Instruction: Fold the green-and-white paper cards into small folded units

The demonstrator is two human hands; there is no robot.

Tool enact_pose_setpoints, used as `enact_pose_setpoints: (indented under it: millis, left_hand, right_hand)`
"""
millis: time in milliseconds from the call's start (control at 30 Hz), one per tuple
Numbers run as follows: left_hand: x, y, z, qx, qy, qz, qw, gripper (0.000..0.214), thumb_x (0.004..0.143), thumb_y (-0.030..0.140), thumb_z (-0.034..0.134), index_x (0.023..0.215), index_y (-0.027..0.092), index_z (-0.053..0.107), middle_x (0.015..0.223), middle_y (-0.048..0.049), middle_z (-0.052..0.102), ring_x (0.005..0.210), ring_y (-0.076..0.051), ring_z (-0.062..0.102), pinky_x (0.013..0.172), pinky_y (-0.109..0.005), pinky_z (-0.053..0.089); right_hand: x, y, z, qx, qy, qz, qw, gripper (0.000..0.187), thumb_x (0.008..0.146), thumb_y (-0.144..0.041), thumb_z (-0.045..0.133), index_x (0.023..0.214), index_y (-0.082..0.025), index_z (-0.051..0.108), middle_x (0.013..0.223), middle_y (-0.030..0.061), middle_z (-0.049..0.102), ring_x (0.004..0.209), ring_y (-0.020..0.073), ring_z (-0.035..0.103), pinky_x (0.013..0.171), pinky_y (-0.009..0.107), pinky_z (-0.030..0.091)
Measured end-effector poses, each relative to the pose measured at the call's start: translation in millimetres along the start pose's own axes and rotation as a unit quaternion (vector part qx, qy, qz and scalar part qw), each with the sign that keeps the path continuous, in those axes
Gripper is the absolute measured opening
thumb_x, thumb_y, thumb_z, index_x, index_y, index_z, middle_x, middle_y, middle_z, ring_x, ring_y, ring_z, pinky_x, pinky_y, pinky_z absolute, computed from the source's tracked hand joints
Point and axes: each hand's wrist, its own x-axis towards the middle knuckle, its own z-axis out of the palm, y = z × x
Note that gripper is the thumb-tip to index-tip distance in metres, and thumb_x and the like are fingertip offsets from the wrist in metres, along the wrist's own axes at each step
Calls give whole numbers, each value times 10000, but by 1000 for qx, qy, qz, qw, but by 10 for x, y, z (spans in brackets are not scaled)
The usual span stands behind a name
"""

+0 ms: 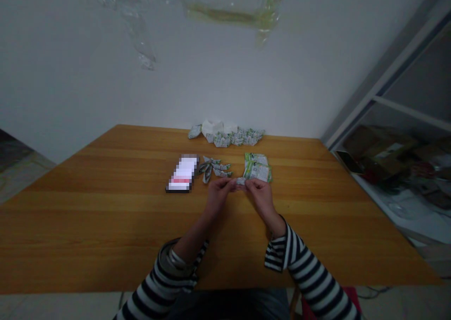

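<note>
- Head view, hands first: left hand (218,191) and right hand (261,194) are both pinching one little strip (241,181) between thumb and fingers, one at each end.
- The strip looks like printed paper, narrow and pale, held above the wooden table (105,216), just on the near side of the flat green-and-white sheets (257,167).
- Its long axis runs sideways, hand to hand. Both ends are under fingertips, so can't say how they're shaped.
- Those sheets are flat, thin, roughly rectangular and overlapping; the print's too small to read.
- Left of them, slim folded pieces (213,167) fan out, pointy and creased, right next to a phone (183,173) lying at a slant, its screen blurred into blocks.
- By the wall (169,89) there's a bumpy row of crumpled-looking printed pieces (232,137) with some plain white stuff (212,127) mixed in; hard to separate.
- Striped sleeves (313,273) run off the bottom edge, knit-looking and bunched up.
</note>
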Motion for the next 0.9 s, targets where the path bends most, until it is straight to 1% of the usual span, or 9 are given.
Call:
enact_pose_setpoints:
  millis: [167, 300, 400, 467, 567, 633, 700, 800, 900]
  left_hand:
    - [3, -38, 29, -38, 1, -14, 999, 344, 674, 460, 759, 739, 128, 703, 740, -51, 738, 728, -211, 703, 795, -386, 561]
    - [-34, 7, 78, -70, 25, -8, 997, 379, 693, 409, 761, 926, 154, 603, 746, -43, 739, 673, -207, 716, 710, -362, 581]
    - [-63, 29, 104, -67, 29, 3, 997, 425, 728, 385, 738, 1033, 189, 517, 706, -19, 729, 607, -196, 708, 658, -345, 584]
    - [-65, 7, 98, -55, 15, 7, 998, 405, 756, 384, 708, 1055, 189, 517, 727, -28, 731, 618, -198, 708, 661, -345, 584]
    - [-38, -67, 55, 13, -38, 24, 999, 341, 793, 377, 657, 1059, 172, 599, 850, -68, 745, 709, -210, 711, 711, -355, 577]
    - [-17, -116, 22, 100, -68, 62, 991, 306, 807, 343, 640, 1061, 176, 671, 947, -78, 746, 780, -216, 698, 745, -349, 562]
    - [-5, -142, 1, 161, -82, 92, 979, 296, 819, 317, 627, 1074, 193, 709, 912, -62, 751, 754, -212, 681, 724, -335, 547]
    - [-15, -142, -3, 164, -102, 87, 977, 307, 845, 327, 594, 1093, 194, 717, 712, -31, 730, 628, -197, 657, 646, -316, 535]
    - [-45, -117, 4, 158, -86, 84, 980, 320, 866, 334, 564, 1114, 192, 707, 735, -37, 738, 646, -199, 671, 670, -322, 542]
  right_hand:
    - [-35, -27, 60, -24, 41, -28, 998, 247, 739, -394, 716, 699, -151, 726, 695, 46, 733, 625, 170, 645, 624, 283, 494]
    - [-89, -64, 173, 65, 88, 4, 994, 280, 702, -369, 749, 886, -178, 658, 698, 32, 737, 588, 174, 668, 580, 278, 511]
    - [-106, -66, 219, 84, 92, 9, 992, 336, 704, -361, 743, 960, -194, 605, 635, 3, 710, 532, 166, 655, 540, 267, 509]
    - [-99, -47, 213, 74, 92, 7, 993, 306, 712, -351, 729, 941, -194, 599, 600, -14, 680, 503, 154, 631, 518, 252, 492]
    - [-71, -25, 158, 8, 96, -15, 995, 236, 724, -323, 702, 902, -193, 618, 530, -56, 587, 461, 120, 543, 471, 217, 420]
    - [-51, -35, 108, -52, 93, -46, 993, 178, 742, -302, 674, 875, -188, 646, 498, -76, 500, 457, 105, 471, 463, 207, 372]
    - [-32, -62, 63, -78, 77, -70, 992, 162, 766, -300, 647, 874, -183, 676, 513, -71, 471, 484, 105, 445, 486, 214, 364]
    - [-7, -89, 27, -39, 30, -59, 997, 243, 777, -347, 654, 947, -182, 706, 598, -39, 551, 550, 120, 489, 535, 232, 389]
    - [14, -50, 29, 14, -4, -20, 1000, 333, 773, -406, 672, 1012, -176, 702, 614, -31, 586, 537, 119, 496, 519, 232, 378]
